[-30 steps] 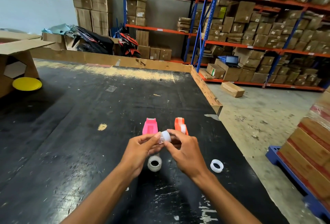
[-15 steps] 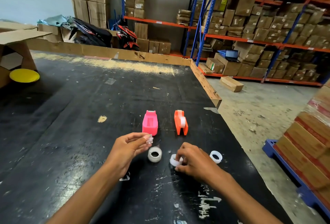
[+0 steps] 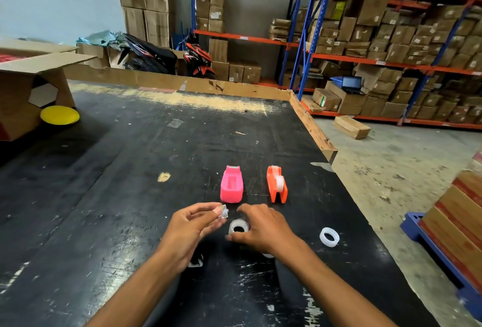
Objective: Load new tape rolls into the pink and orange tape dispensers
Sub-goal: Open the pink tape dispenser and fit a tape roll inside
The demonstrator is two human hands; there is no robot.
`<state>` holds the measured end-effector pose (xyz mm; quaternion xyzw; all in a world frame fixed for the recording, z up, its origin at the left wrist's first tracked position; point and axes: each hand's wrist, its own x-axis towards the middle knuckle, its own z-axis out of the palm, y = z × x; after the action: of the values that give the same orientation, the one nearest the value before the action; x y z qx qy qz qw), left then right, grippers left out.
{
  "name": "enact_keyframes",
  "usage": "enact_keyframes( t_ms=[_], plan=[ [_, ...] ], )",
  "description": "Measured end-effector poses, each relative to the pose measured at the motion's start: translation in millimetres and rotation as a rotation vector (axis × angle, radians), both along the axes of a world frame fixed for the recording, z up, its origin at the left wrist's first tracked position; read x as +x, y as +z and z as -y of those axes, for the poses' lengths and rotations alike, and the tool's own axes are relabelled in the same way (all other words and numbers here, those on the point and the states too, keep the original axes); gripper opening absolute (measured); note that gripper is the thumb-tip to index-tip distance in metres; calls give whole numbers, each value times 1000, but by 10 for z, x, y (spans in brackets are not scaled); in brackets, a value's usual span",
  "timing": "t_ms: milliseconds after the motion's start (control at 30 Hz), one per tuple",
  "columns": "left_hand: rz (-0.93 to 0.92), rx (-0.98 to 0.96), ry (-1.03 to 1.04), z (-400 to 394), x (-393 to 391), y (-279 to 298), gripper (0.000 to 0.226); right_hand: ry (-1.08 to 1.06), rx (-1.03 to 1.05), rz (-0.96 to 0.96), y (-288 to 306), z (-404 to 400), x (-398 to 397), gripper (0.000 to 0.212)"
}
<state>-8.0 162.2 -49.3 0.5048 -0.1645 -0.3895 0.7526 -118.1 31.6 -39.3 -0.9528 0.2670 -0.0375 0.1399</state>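
on the black worktop (image 3: 130,196) stand two dispensers side by side, a little apart: the pink dispenser (image 3: 231,184) on the left, its hollow empty, and the orange dispenser (image 3: 277,184) on the right, with a whitish roll seated in its middle; both are just beyond the hands; the left hand (image 3: 191,225) is lifted a bit over the worktop, and its grip is a pinch of thumb and fingers on a small clear core (image 3: 222,212), held near the pink dispenser's near end but not touching it; the right hand (image 3: 263,227) is spread palm down with curved fingers over a tape roll (image 3: 238,227) that lies flat on the worktop between the two hands; the fingers reach around the roll, the grip is not clenched, and if the fingertips really touch the roll i cannot tell; a white ring (image 3: 329,236) lies flat to the right of the right hand, apart from it, toward the worktop's right edge; a small pale thing shows under the right wrist, mostly hidden; far on the left an open carton (image 3: 31,86) sits on the worktop with a yellow disc (image 3: 59,115) beside it; a wooden rim (image 3: 310,123) runs along the far and right sides of the worktop; behind are racks (image 3: 391,60) full of cartons, and one box (image 3: 351,126) lies on the floor.
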Motion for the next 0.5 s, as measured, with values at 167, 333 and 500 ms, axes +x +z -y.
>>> enact_keyframes(
  t_ms=[167, 333, 500],
  plan=[
    [-5, 35, 44, -59, 7, -48, 28, -42, 105, 153, -19, -20, 56, 41],
    [3, 26, 49, -52, 4, -26, 23, 20, 802, 555, 193, 72, -150, 32],
    [115, -31, -33, -8, -78, 49, 28, 107, 827, 565, 251, 13, -234, 47]
  ],
)
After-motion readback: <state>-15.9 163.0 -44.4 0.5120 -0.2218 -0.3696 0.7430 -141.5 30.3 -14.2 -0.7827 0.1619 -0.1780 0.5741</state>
